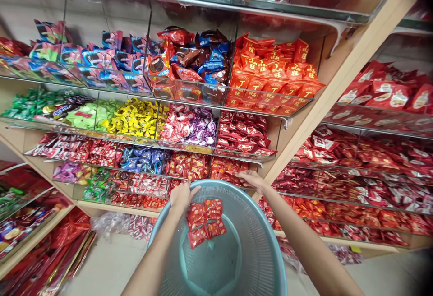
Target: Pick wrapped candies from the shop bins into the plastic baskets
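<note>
A blue-green plastic basket [270,242] stands in front of me, its mesh wall curving round several red candy packets [206,221] with orange dots near its far side. My left hand [181,195] is closed over the basket's far left rim, thumb along the edge. Beyond the rim, my right hand [252,180] reaches to a shelf compartment of similar red dotted packets [226,168]. Its fingers stretch leftward, slightly apart, at the right edge of that pile. No packet shows between them.
Tiered clear-fronted shelves hold yellow-wrapped candies [137,117], red pouches [270,79] and blue-wrapped candies [144,159]. A wooden post [324,88] divides them from more shelves at right. Clear plastic bags [111,225] lie on the floor, and a low shelf [30,242] stands at left.
</note>
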Demonstrator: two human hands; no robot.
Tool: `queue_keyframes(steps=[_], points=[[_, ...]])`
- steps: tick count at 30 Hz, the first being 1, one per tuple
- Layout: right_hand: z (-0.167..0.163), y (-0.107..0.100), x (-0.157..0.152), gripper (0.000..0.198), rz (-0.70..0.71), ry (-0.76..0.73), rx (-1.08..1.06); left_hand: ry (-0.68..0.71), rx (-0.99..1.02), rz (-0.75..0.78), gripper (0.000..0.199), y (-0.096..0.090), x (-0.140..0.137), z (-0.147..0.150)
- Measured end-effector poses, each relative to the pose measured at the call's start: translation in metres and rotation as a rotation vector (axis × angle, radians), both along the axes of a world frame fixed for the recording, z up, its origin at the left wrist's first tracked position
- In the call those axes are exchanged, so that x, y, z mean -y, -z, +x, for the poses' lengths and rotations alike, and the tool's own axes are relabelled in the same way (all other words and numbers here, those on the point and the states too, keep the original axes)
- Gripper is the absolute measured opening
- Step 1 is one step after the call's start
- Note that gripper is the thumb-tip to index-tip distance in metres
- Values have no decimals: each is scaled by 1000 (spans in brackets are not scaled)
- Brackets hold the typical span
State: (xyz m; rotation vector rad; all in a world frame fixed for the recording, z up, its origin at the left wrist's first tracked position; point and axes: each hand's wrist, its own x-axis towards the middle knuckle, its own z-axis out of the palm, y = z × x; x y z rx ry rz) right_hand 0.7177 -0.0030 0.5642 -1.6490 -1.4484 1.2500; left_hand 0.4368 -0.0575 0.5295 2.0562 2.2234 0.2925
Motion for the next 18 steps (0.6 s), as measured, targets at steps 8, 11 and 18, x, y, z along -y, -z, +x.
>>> queue_keyframes(steps=[8, 11, 18], points=[[-25, 4, 65, 45, 112, -278, -126, -1, 1, -35, 63, -5, -1, 0], [-42, 30, 87, 42, 96, -471, -31, -4, 0, -53, 64, -6, -1, 1], [-54, 69, 102, 41, 132, -621, 135, -2, -11, -27, 66, -6, 0, 1]])
